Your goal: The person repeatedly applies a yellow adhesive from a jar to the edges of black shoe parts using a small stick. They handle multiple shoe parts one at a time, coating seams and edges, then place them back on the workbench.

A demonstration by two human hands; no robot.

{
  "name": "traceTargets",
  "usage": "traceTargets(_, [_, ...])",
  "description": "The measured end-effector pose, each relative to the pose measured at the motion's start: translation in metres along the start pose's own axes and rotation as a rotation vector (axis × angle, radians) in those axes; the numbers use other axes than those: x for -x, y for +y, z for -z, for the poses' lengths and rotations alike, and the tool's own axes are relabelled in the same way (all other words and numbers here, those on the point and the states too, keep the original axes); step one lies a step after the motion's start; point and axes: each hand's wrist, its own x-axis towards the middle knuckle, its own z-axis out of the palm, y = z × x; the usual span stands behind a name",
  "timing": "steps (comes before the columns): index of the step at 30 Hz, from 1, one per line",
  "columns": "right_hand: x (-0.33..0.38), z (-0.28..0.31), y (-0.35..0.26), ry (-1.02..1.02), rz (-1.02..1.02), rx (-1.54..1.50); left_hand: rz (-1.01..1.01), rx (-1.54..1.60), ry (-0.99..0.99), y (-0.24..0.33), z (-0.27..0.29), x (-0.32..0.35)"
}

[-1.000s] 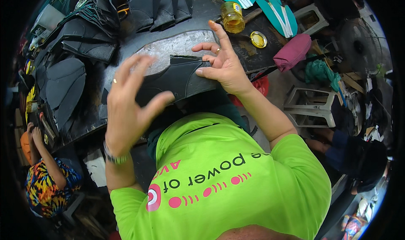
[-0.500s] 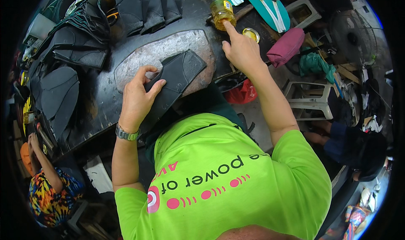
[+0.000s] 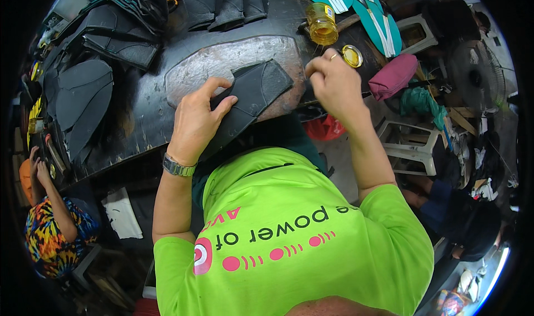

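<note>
My left hand (image 3: 196,120) presses down on a black shaped sheet piece (image 3: 257,89), fingers curled over its near-left edge. The piece lies slanted across a worn grey slab (image 3: 222,60) on the dark worktable (image 3: 139,121). My right hand (image 3: 334,85) hovers at the piece's right corner with its fingers pinched together, seemingly on a thin dark brush (image 3: 309,101) that sticks out toward the left. Just beyond that hand stand a yellow glass jar (image 3: 322,24) and its round yellow lid (image 3: 352,55).
Stacks of black cut pieces (image 3: 83,99) cover the table's left and far side. Teal striped soles (image 3: 367,10) lie at the far right, with a maroon pouch (image 3: 394,75) and a white plastic stool (image 3: 409,143) beside them. A person in a colourful shirt (image 3: 50,232) sits lower left.
My right hand has drawn back from the jar toward the black piece, fingers now pinched. My left hand has come down from the air and settled on the piece.
</note>
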Motion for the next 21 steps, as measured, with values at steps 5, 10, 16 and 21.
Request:
traceTargets(5, [0.012, -0.043, -0.034, 0.218, 0.184, -0.490, -0.021, -0.015, 0.013, 0.000, -0.001, 0.001])
traceTargets(10, [0.002, -0.067, -0.026, 0.245, 0.206, -0.318, -0.028, -0.021, 0.021, 0.001, -0.001, 0.002])
traceTargets(16, [0.002, -0.069, -0.026, 0.203, 0.199, -0.217, -0.030, 0.001, 0.017, 0.000, -0.002, 0.001])
traceTargets(21, [0.003, -0.071, -0.023, 0.204, 0.179, -0.288, -0.055, 0.009, 0.039, 0.000, -0.001, 0.000])
